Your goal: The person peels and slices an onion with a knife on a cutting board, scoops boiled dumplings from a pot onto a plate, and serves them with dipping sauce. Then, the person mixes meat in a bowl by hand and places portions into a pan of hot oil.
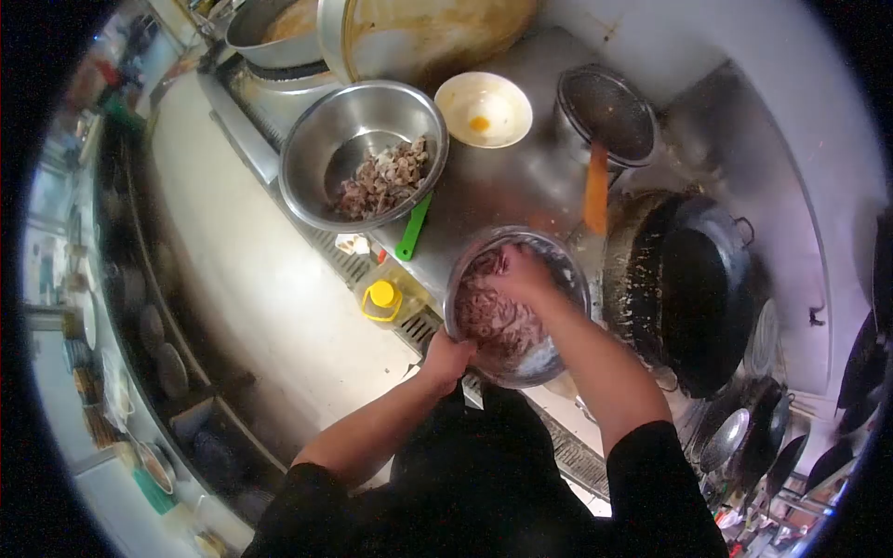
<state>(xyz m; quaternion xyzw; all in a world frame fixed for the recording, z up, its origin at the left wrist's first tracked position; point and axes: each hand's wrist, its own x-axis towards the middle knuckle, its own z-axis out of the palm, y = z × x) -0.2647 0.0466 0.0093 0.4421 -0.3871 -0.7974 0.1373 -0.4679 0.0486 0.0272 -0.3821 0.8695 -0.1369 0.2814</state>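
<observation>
A steel mixing bowl (579, 270) stands in front of me at the counter's edge, with sliced raw meat (493, 321) and some white powder or paste in it. My left hand (448, 358) is closed on the bowl's near left rim. Inside the same bowl, my right hand (523, 277) has its fingers curled into the meat at the far side; the fingertips are partly hidden by it.
Beyond, a larger steel bowl (312, 153) holds chopped meat pieces, with a green handle (412, 232) beside it. A white bowl (484, 98), a strainer (609, 112) on a pot and an orange handle (595, 191) lie behind. At right sits a black wok (702, 307); a yellow-capped jug (382, 296) stands left.
</observation>
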